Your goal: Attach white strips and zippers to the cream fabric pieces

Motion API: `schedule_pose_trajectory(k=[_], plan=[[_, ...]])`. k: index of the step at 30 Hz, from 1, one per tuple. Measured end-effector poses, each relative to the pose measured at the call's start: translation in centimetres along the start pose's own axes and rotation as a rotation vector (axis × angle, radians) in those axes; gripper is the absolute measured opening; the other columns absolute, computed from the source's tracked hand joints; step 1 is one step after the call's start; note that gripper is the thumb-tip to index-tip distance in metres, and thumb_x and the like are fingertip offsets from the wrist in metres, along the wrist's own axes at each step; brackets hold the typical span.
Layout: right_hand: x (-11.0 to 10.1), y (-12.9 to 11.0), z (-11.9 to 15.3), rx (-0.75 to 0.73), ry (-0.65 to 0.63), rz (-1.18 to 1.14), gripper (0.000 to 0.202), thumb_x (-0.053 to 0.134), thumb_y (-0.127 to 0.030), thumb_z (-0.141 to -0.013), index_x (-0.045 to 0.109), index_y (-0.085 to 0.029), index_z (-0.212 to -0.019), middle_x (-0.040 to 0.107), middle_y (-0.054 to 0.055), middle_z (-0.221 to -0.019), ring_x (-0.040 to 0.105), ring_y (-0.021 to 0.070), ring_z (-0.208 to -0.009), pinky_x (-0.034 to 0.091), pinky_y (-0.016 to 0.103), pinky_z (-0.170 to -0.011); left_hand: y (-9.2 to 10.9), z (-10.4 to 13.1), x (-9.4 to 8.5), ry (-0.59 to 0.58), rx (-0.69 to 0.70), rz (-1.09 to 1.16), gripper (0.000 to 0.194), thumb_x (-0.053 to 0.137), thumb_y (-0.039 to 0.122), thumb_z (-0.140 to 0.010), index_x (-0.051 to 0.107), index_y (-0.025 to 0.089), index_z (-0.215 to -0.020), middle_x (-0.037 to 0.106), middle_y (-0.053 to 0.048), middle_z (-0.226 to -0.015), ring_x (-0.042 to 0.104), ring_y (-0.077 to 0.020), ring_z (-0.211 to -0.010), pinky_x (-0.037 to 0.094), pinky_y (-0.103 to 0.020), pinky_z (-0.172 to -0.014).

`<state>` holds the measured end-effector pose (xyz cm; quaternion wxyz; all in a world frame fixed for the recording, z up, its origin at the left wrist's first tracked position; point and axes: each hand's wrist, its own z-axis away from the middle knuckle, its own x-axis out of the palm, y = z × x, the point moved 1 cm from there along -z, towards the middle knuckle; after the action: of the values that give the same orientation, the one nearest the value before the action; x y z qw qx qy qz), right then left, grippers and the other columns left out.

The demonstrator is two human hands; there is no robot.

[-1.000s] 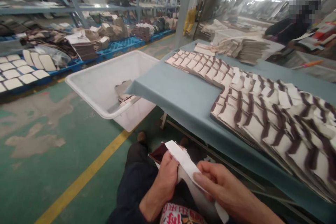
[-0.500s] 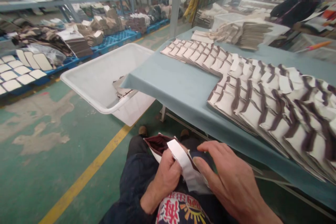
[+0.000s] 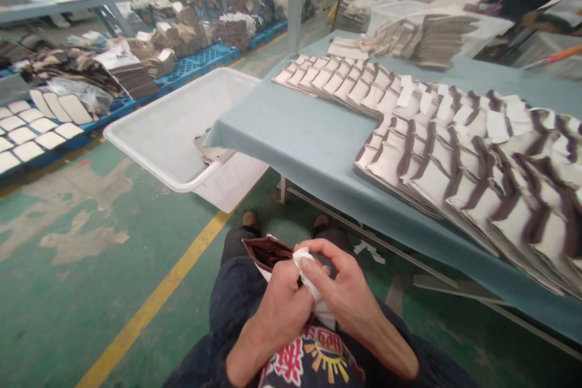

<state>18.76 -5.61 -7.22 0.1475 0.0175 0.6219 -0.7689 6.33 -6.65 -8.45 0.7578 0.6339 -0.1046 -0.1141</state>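
Observation:
Above the lap, my left hand (image 3: 291, 294) is closed round a brown-lined fabric piece (image 3: 268, 253), whose open edge shows beyond the knuckles. My right hand (image 3: 339, 279) meets it from the right, thumb and fingers pinching a white strip (image 3: 309, 267) against the piece. The strip's lower part hangs between the two hands. Parts of the fabric piece are hidden behind the fingers.
A table with a blue-grey cover (image 3: 291, 121) stands ahead and to the right, bearing overlapping rows of cream and brown pieces (image 3: 436, 157). A white tub (image 3: 150, 133) is at its left corner. Blue pallets (image 3: 191, 66) with stacked fabric lie further back.
My right hand has moved left and closed on the white strip, which now looks folded and crumpled. White scraps on the floor under the table have come into view.

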Motion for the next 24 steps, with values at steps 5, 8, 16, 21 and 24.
schedule_pose_trajectory(k=[5, 8, 16, 21, 24], plan=[[-0.7, 0.0, -0.3, -0.109, 0.107, -0.251, 0.025, 0.069, -0.046, -0.091, 0.072, -0.021, -0.089, 0.076, 0.008, -0.1, 0.069, 0.0222, -0.092, 0.054, 0.033, -0.084, -0.3, 0.1, -0.4, 0.075, -0.079, 0.07, 0.028, 0.063, 0.036, -0.088, 0.059, 0.015, -0.071, 0.052, 0.001, -0.067, 0.042, -0.0125, -0.064, 0.033, -0.024, -0.058], [-4.1, -0.6, -0.6, -0.138, 0.124, -0.441, 0.031, 0.072, -0.054, -0.091, 0.068, -0.023, -0.088, 0.072, 0.004, -0.086, 0.063, 0.0176, -0.074, 0.052, 0.029, -0.068, -0.4, -0.2, -1.1, 0.064, -0.189, 0.168, 0.049, 0.069, 0.06, -0.087, 0.063, 0.014, -0.074, 0.053, 0.001, -0.063, 0.04, -0.011, -0.058, 0.03, -0.023, -0.054], [-9.1, -2.9, 2.7, 0.128, -0.221, -0.141, 0.041, 0.073, -0.057, -0.09, 0.069, -0.019, -0.076, 0.057, -0.001, -0.061, 0.042, 0.0104, -0.05, 0.031, 0.023, -0.047, -0.5, -0.8, -1.4, 0.103, -0.286, 0.272, 0.063, 0.076, 0.074, -0.077, 0.055, 0.016, -0.066, 0.04, 0.007, -0.055, 0.029, -0.0066, -0.052, 0.021, -0.02, -0.048], [-6.0, -1.9, 2.2, -0.028, -0.084, 0.098, 0.028, 0.063, -0.044, -0.095, 0.075, -0.021, -0.085, 0.064, 0.0, -0.065, 0.053, 0.0141, -0.057, 0.038, 0.026, -0.053, 0.0, -0.9, -0.7, 0.113, -0.317, 0.376, 0.061, 0.08, 0.071, -0.073, 0.059, 0.015, -0.067, 0.043, 0.006, -0.055, 0.032, -0.0061, -0.05, 0.023, -0.02, -0.047], [-4.3, -0.8, 1.3, -0.073, -0.07, 0.171, 0.023, 0.062, -0.04, -0.095, 0.073, -0.021, -0.088, 0.061, -0.002, -0.06, 0.054, 0.0136, -0.053, 0.037, 0.027, -0.053, 0.2, -1.0, -0.5, 0.145, -0.309, 0.385, 0.061, 0.082, 0.071, -0.071, 0.06, 0.014, -0.067, 0.043, 0.007, -0.054, 0.032, -0.0059, -0.05, 0.024, -0.02, -0.047]])
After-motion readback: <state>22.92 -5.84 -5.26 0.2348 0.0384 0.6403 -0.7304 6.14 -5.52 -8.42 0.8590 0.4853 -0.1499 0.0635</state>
